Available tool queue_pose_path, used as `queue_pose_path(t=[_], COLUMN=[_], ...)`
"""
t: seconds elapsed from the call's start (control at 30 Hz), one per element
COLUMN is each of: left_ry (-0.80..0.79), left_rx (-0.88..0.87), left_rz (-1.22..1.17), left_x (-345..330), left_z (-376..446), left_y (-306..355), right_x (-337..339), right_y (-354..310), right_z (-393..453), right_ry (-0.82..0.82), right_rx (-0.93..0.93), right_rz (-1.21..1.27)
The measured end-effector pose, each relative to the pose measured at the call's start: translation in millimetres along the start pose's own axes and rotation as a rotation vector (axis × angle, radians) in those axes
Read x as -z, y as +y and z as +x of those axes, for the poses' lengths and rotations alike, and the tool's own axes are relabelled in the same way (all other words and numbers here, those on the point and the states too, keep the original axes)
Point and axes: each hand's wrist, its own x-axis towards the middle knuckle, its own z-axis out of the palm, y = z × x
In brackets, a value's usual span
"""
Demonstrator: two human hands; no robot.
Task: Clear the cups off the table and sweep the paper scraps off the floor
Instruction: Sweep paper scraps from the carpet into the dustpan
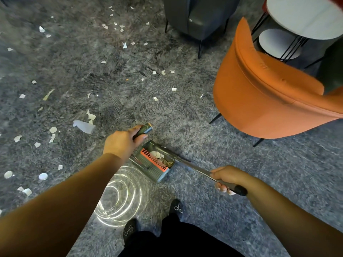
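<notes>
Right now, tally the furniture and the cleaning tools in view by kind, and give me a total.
Orange chair: 1
Dark grey chair: 1
Round white table: 1
Dustpan, with scraps in it: 1
Long handles: 2, one gripped by the left hand, one by the right hand
Total: 6

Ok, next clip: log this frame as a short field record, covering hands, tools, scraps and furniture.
left hand: grips dark handle
right hand: grips long metal handle
dustpan: on carpet, orange comb, some scraps inside
paper scraps: many scattered on grey carpet, mostly left and ahead
orange chair: right of dustpan
round white table: top right, no cups visible
</notes>
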Motion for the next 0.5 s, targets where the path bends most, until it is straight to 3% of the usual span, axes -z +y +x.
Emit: queue_pose_path(t=[0.33,0.5], left_ry=[0.018,0.0], left_rx=[0.002,0.016], left_rz=[-0.006,-0.013], left_x=[-3,-2], left_z=[-2,4], left_y=[1,10], right_x=[0,4], right_y=[2,-8], right_z=[16,52], right_ry=[0.07,0.129], right_rx=[0.052,0.04], right_rz=[0.107,-0.058])
